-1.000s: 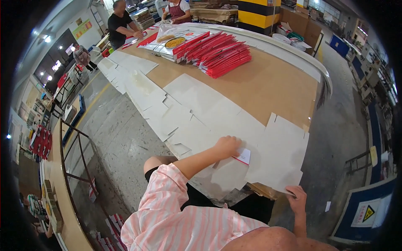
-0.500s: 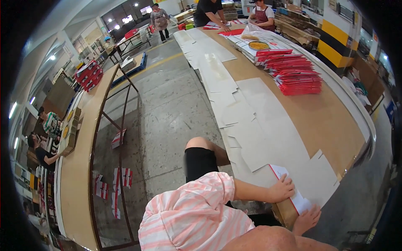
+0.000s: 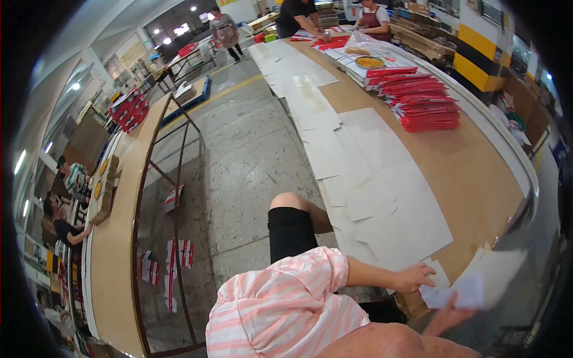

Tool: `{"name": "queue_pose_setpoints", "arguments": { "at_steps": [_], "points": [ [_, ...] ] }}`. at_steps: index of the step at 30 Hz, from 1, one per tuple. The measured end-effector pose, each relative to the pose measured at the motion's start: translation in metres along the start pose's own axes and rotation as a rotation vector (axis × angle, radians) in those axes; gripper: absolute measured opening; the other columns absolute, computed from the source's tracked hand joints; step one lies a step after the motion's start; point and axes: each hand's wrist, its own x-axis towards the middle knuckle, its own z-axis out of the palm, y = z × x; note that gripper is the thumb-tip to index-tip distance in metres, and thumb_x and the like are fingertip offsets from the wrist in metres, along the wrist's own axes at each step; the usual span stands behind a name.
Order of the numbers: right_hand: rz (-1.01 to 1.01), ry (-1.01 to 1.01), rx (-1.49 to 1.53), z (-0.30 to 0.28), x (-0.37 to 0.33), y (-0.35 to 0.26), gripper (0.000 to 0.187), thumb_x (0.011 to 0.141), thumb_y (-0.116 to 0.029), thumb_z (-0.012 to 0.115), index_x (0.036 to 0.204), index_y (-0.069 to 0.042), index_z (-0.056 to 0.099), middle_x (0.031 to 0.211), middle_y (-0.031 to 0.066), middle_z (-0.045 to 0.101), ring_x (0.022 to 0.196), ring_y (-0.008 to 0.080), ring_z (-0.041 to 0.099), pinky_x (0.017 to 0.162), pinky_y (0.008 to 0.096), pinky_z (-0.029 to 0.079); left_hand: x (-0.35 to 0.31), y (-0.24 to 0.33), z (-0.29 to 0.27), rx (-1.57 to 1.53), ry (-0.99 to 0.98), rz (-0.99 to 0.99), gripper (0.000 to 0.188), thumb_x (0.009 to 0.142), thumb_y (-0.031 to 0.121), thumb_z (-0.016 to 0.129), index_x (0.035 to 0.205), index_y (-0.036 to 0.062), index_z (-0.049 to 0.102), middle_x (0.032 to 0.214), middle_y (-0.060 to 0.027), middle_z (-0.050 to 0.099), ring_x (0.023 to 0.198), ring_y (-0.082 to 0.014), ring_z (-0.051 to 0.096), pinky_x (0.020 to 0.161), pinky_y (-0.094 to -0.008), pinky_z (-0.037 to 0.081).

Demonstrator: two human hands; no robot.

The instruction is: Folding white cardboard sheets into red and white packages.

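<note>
– What are the fingers doing?
– The left hand [image 3: 416, 277] has its fingers curled down onto the edge of a white sheet [image 3: 439, 278] at the near end of the long brown table [image 3: 477, 179], pinching it. The right hand [image 3: 449, 313] comes up from below and grips a blurred white sheet [image 3: 477, 286] that hangs just past the table's edge

– Where is that paper in relation to the rest?
– It is at the table's near end, next to a spread of overlapping white sheets [image 3: 388, 197] that run along the table's left side. Farther up, on the right, lies a stack of red folders [image 3: 427, 101]. Two people work at the far end, well apart from the hands
</note>
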Motion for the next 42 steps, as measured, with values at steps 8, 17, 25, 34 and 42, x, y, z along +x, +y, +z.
{"name": "queue_pose_setpoints", "arguments": {
  "at_steps": [8,17,25,34,42],
  "points": [
    [-0.51,-0.571,-0.224,0.025,-0.024,-0.02,0.049,0.08,-0.01,0.054,0.129,-0.008,0.053,0.13,0.0105,0.053,0.106,0.0338,0.049,0.093,0.0438,0.04,-0.042,0.04,-0.056,0.566,-0.299,0.147,0.048,0.072,0.025,0.066,0.116,0.0093,0.057,0.124,-0.014,0.051,0.117,-0.0319,0.046,0.1,-0.0507,0.034],
    [-0.234,-0.365,0.169,0.02,-0.024,-0.033,0.043,0.082,-0.01,0.056,0.124,-0.006,0.058,0.12,0.012,0.061,0.106,0.0336,0.052,0.096,0.0406,0.04,0.038,0.02,-0.106,0.789,-0.082,0.066,0.052,0.082,0.044,0.059,0.12,0.0082,0.057,0.101,-0.0119,0.063,0.102,-0.0295,0.054,0.102,-0.0572,0.028],
    [-0.552,-0.545,-0.264,0.023,-0.027,-0.041,0.042,0.079,-0.004,0.057,0.121,-0.008,0.058,0.122,0.005,0.056,0.101,0.0279,0.051,0.087,0.0381,0.046,-0.04,-0.042,-0.184,0.988,-0.02,-0.289,0.052,0.084,0.043,0.059,0.124,0.0087,0.055,0.13,-0.0165,0.048,0.121,-0.0361,0.04,0.102,-0.0565,0.027],
    [-0.517,-0.598,-0.402,0.031,-0.034,-0.051,0.043,0.081,-0.007,0.06,0.123,-0.007,0.055,0.126,0.0047,0.053,0.104,0.0255,0.05,0.086,0.0397,0.046,-0.045,-0.049,-0.185,0.994,-0.165,-0.184,0.026,0.079,0.032,0.065,0.09,0.008,0.066,0.095,-0.0076,0.058,0.094,-0.0293,0.051,0.083,-0.0441,0.039],
    [-0.472,-0.608,-0.331,0.024,-0.033,-0.05,0.046,0.078,0.0,0.058,0.123,-0.005,0.056,0.124,0.009,0.054,0.106,0.0283,0.05,0.089,0.0402,0.044,-0.073,-0.042,-0.294,0.716,-0.285,0.016,0.042,0.07,0.025,0.074,0.109,0.0129,0.064,0.1,-0.0064,0.063,0.098,-0.0281,0.052,0.085,-0.041,0.042]
  ]
}}
